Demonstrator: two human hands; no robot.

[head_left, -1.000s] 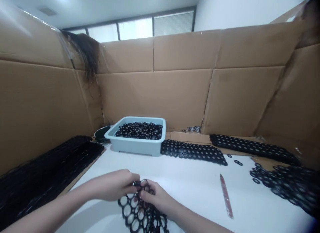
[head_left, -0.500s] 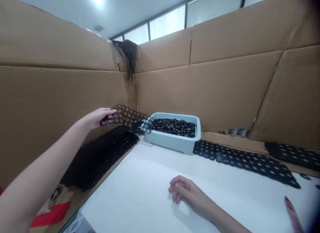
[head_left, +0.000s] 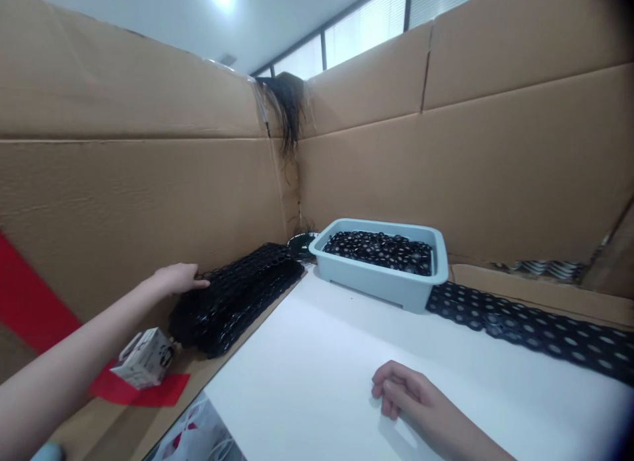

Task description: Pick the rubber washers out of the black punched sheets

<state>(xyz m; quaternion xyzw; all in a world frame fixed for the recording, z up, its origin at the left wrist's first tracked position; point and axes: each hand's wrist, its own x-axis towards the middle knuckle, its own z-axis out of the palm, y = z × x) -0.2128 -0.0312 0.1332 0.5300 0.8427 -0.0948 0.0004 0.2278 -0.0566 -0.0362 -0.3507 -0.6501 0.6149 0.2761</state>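
Observation:
My left hand is closed at the near left end of a stack of black mesh strips, its thumb and fingers on the end of a strip. Part of its fingers is hidden behind the mesh. My right hand rests over the white tabletop with its fingers curled in and nothing visible in them. A light blue plastic basin, filled with black ring-patterned mesh, stands at the back of the table, apart from both hands.
A flattened black mesh strip runs right from the basin. Behind the stack lies a dark round dish. A small panda-print box sits on red material. Cardboard walls enclose the table; dark hair-like strands hang at the corner.
My left hand has lowered the mesh strip it held in the air beside the basin onto the stack. The view has turned left. My right hand stays over the table, fingers slightly more curled.

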